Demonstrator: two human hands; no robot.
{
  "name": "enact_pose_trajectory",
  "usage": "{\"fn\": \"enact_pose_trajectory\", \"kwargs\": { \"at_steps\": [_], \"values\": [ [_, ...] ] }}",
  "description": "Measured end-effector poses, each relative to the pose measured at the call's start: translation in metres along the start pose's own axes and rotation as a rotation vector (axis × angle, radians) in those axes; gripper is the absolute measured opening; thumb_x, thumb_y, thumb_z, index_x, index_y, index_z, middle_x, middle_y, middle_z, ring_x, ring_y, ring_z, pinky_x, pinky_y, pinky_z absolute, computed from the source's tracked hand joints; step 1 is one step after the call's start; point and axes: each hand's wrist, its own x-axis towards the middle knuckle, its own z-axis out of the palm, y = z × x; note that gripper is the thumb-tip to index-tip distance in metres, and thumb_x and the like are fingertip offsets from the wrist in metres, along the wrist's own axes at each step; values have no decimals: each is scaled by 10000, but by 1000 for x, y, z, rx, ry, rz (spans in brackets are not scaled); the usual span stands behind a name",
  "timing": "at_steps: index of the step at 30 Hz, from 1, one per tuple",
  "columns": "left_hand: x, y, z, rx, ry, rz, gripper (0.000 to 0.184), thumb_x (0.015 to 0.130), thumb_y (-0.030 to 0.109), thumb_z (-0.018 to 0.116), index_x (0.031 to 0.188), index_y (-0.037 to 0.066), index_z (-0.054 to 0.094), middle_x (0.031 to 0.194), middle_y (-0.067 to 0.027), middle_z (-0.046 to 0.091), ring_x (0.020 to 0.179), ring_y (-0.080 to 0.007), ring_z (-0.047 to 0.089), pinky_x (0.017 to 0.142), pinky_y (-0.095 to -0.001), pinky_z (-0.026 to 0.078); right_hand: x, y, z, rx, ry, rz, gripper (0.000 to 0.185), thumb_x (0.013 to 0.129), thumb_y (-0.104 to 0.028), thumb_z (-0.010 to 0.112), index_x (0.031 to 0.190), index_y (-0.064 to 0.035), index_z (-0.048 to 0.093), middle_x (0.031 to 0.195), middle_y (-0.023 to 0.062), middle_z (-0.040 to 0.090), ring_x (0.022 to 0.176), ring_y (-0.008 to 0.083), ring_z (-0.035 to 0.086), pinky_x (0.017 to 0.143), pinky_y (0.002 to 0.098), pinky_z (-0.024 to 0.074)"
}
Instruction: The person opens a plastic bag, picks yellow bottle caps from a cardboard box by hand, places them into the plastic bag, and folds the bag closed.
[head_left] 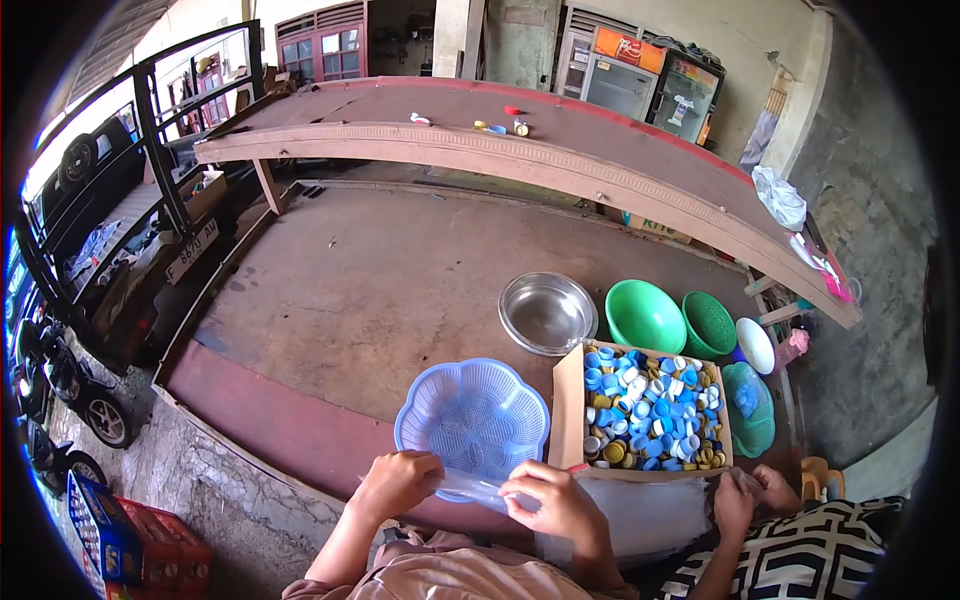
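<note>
Clear plastic film: a thin, creased strip (470,486) held across the near rim of the blue basket, close to the near edge of the surface (330,290), somewhat right of the middle of that edge.
Left hand: the grip (408,478) is closed, pinching the film's left end above the basket's near-left rim.
Right hand: the grip (545,497) is closed too, thumb and fingers gathered on the film's right end; just what each fingertip pins is too small to tell.
Blue basket: its scalloped rim (409,400) stands upright on the surface, directly beyond both hands.
Bottle caps: a mixed blue, white and yellow heap (650,410) fills the cardboard box (568,405), just right of the basket, toward the near right corner.
Flat plastic: pale sheets (640,512) lie between the box and the near edge, beside the right wrist.
Co-worker's hands: two hands (735,505) work to the right of those sheets, apart from the person's own.
Handling the film: thin plastic like this probably clings and creases, so pinch close to its edge, keep the pull light and even between both hands, and rub layers apart with thumb against forefinger rather than tugging.
</note>
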Motion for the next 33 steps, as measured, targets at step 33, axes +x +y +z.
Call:
{"fn": "enact_pose_trajectory", "kwargs": {
  "at_steps": [33],
  "values": [
    [-20,-21,-15,-339,-359,-185,284,679,202,689,894,28,626,740,-145,630,664,-252,616,608,-320,482,-35,29,-30,256,168,150,220,672,10,694,888,-6,650,754,78,651,629,104,591,553,211,459]
  ]
}}
